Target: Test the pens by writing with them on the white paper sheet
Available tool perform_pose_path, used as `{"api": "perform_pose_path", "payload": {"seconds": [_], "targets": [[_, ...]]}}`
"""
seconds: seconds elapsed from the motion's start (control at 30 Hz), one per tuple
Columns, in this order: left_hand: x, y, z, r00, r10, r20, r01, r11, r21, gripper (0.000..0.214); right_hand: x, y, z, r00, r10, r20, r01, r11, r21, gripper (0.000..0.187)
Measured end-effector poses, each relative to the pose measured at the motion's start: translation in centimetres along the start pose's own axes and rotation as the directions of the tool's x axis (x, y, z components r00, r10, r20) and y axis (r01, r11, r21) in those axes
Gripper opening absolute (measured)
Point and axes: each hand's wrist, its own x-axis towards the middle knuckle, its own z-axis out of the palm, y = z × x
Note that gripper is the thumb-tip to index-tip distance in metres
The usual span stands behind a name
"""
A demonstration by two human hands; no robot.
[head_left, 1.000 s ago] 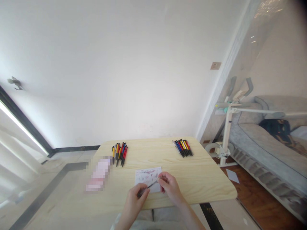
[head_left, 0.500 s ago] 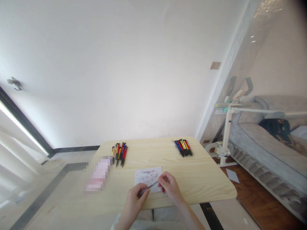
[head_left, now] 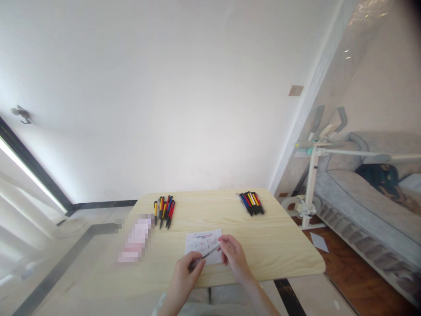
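My left hand [head_left: 188, 268] is closed around a slim pen [head_left: 209, 253] with a greyish barrel; its dark end shows by the thumb. The pen slants up to the right over a printed sheet of paper [head_left: 197, 240]. At its far end, the curled fingers of my right hand [head_left: 233, 253] meet the barrel in what looks like a light pinch. Part of the sheet is hidden under both hands.
On the light wooden table [head_left: 204, 210], a loose group of coloured pens [head_left: 163, 210] lies at the back left. A tighter row of pens [head_left: 250, 203] lies at the back right. A blurred-out pinkish item [head_left: 135, 240] is at the left edge. Beyond stands exercise equipment [head_left: 312, 175] beside a sofa [head_left: 358, 188].
The fingers of my right hand have shifted slightly and loosened a little at the pen's end. My left hand and the pen have hardly moved.
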Motion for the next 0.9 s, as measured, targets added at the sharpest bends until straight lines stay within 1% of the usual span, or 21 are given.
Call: {"api": "perform_pose_path", "payload": {"seconds": [0.13, 0.3, 0.53, 0.73, 0.9], "targets": [[0.0, -0.07, -0.01, 1.0, 0.001, 0.009, -0.001, 1.0, 0.006, 0.022, 0.06, 0.4, -0.46, 0.999, -0.02, 0.028, 0.019, 0.999, 0.03, 0.028], [0.01, -0.29, 0.13, 1.0, -0.006, 0.002, 0.006, 1.0, 0.0, 0.021, -0.07, 0.44, -0.53, 0.999, -0.013, 0.046, 0.012, 1.0, 0.013, 0.023], [0.06, -0.04, 0.05, 1.0, 0.016, -0.005, -0.016, 1.0, 0.008, 0.02, -0.09, -0.26, -0.15, 1.0, -0.003, 0.022, 0.004, 1.0, -0.006, 0.022], [0.09, -0.18, 0.07, 1.0, 0.002, 0.025, -0.003, 0.999, 0.04, 0.022, 0.02, -0.02, -0.07, 1.0, -0.003, 0.019, 0.004, 0.999, -0.041, 0.025], [0.12, -0.1, 0.02, 1.0, 0.021, 0.009, -0.022, 0.999, 0.041, 0.019, 0.03, 0.2, -0.11, 1.0, -0.017, 0.015, 0.018, 0.998, -0.067, 0.027]]}}
